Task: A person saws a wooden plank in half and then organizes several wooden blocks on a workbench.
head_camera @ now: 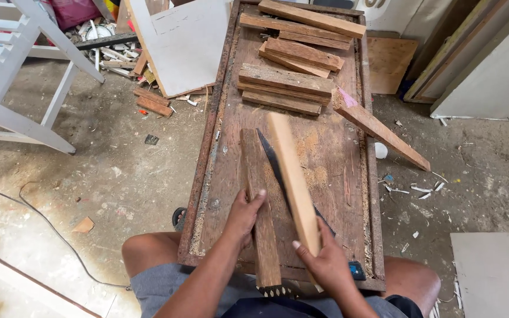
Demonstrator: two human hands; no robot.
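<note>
Centrally, the left hand (244, 217) presses on a dark wooden strip (259, 206) lying lengthwise on the counter (331, 153), fingers curled over its edge. The right hand (325, 262) grips the near end of a pale wooden strip (293, 176), raised and tilted above a dark saw blade (272, 162). Stacked offcuts (287, 88) lie at the counter's far end; sawdust surrounds them.
</note>
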